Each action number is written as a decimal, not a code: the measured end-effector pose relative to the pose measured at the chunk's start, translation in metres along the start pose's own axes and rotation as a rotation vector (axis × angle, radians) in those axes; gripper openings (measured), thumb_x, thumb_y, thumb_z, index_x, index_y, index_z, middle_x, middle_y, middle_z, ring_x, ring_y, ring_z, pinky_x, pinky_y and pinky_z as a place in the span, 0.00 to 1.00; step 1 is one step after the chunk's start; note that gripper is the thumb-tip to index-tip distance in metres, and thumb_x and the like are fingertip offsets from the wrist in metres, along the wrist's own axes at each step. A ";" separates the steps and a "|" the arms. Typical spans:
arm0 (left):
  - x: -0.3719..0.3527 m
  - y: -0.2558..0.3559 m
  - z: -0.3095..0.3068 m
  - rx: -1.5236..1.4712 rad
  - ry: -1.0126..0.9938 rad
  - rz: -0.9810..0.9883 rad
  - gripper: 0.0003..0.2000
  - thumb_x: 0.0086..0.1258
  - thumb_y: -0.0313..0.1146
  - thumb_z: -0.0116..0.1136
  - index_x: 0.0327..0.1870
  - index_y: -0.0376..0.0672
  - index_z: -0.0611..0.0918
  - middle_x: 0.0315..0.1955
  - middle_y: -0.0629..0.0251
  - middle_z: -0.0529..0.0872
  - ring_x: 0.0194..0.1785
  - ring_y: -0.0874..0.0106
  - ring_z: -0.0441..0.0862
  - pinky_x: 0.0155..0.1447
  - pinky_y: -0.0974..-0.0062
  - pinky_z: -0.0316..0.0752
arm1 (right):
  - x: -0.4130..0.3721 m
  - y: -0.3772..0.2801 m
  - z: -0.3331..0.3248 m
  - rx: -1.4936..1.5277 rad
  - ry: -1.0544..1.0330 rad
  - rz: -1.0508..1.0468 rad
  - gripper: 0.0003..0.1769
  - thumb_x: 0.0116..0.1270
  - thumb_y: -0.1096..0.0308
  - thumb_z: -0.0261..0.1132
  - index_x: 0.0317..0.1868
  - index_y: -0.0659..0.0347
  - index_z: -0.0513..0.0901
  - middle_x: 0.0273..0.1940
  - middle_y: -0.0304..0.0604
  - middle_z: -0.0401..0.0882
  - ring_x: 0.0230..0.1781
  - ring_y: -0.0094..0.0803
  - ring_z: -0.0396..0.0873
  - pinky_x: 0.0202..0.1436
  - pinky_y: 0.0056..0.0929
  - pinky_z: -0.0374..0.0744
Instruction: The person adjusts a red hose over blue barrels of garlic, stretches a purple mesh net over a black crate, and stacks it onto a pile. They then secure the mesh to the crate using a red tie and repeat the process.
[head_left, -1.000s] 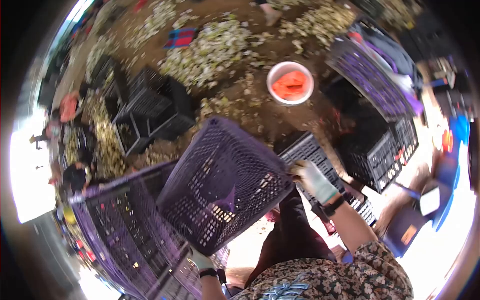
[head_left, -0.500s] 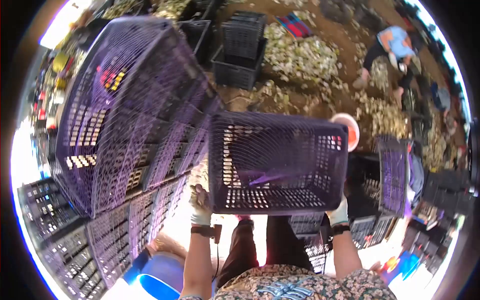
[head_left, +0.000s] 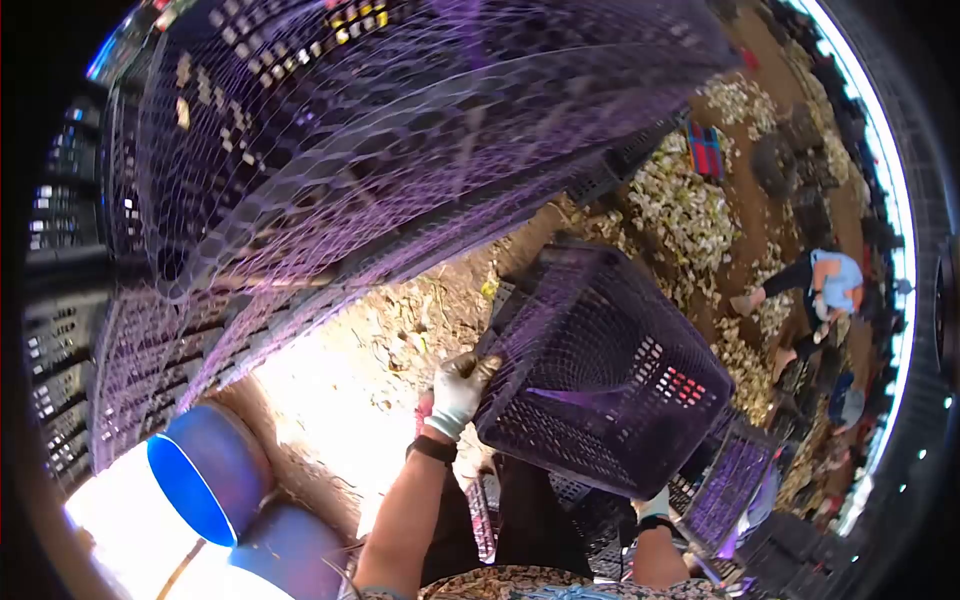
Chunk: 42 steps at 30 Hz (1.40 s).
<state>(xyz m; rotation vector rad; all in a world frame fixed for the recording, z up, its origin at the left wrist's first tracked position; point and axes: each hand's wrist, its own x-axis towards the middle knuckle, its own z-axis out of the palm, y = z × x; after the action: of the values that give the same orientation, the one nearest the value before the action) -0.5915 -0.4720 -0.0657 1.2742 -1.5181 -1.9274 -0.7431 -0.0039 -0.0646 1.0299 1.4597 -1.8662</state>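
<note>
Swung down right of the stack (head_left: 380, 130), the crate (head_left: 610, 380) slants away rightward, left hand (head_left: 458, 392) clamping its rim, right hand (head_left: 655, 503) (half hidden) gripping its low edge.

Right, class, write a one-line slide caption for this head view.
Left hand and right hand hold a purple crate beside stacked crates.

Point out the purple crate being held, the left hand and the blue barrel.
crate (head_left: 600, 385): head view, on its inner mesh wall.
left hand (head_left: 458, 392): head view, on the back of the glove.
barrel (head_left: 190, 488): head view, on its bright blue end.
</note>
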 end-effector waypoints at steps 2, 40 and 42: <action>0.001 0.026 -0.020 -0.208 -0.123 -0.196 0.16 0.70 0.44 0.60 0.26 0.41 0.79 0.14 0.75 0.72 0.17 0.83 0.63 0.22 0.81 0.60 | 0.015 -0.006 -0.022 -0.192 -0.024 -0.025 0.23 0.73 0.57 0.46 0.64 0.57 0.70 0.63 0.44 0.73 0.60 0.45 0.72 0.63 0.47 0.73; 0.053 0.038 -0.010 -0.144 -0.010 -0.252 0.23 0.71 0.48 0.55 0.62 0.46 0.73 0.51 0.61 0.81 0.46 0.71 0.80 0.47 0.74 0.76 | 0.018 -0.052 -0.001 -0.075 -0.257 0.006 0.29 0.73 0.47 0.48 0.63 0.61 0.71 0.63 0.46 0.72 0.59 0.46 0.73 0.64 0.45 0.71; 0.056 0.029 -0.008 0.004 -0.196 -0.157 0.31 0.69 0.50 0.57 0.69 0.46 0.65 0.59 0.58 0.77 0.55 0.68 0.76 0.53 0.72 0.75 | -0.046 -0.087 0.082 0.129 -0.352 0.038 0.32 0.74 0.43 0.43 0.68 0.56 0.66 0.68 0.41 0.67 0.66 0.39 0.66 0.70 0.43 0.62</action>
<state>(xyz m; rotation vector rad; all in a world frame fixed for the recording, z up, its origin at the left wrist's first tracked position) -0.6208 -0.5276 -0.0630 1.2721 -1.5550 -2.2065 -0.8061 -0.0624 0.0301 0.7321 1.1206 -2.0133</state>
